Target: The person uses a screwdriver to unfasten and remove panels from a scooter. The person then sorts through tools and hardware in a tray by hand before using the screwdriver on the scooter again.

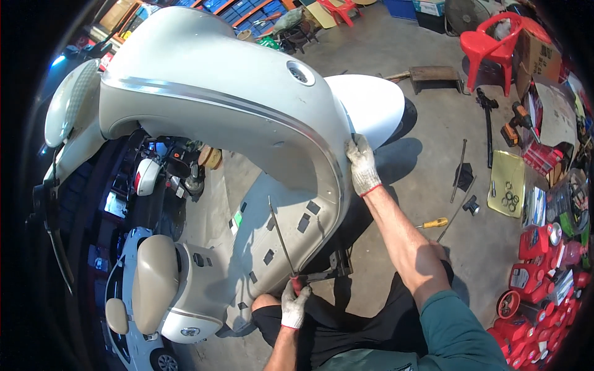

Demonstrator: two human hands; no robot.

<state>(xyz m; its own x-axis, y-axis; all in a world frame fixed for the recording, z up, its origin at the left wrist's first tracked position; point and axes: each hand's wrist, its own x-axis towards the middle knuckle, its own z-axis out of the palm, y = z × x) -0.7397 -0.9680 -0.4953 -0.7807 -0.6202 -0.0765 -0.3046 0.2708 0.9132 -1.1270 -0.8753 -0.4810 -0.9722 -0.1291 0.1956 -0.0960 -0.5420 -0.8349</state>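
Note:
A white and beige motor scooter (272, 133) fills the left and middle of the view. My left hand (292, 308), in a white knit glove, is closed round the red handle of a long-shafted screwdriver (281, 238). Its shaft points up across the beige footboard (247, 266), which has several dark rectangular openings. My right hand (363, 166), also gloved, has its fingers curled against the edge of the front panel (342, 145), just behind the white front fender (371, 108). What its fingertips touch is hidden.
On the floor to the right lie a yellow-handled screwdriver (433, 223), a metal rod (458, 171), a yellow tray (506, 190) with rings and a cordless drill (518, 123). Red bottles (532, 278) crowd the lower right. A red chair (492, 49) stands farther back.

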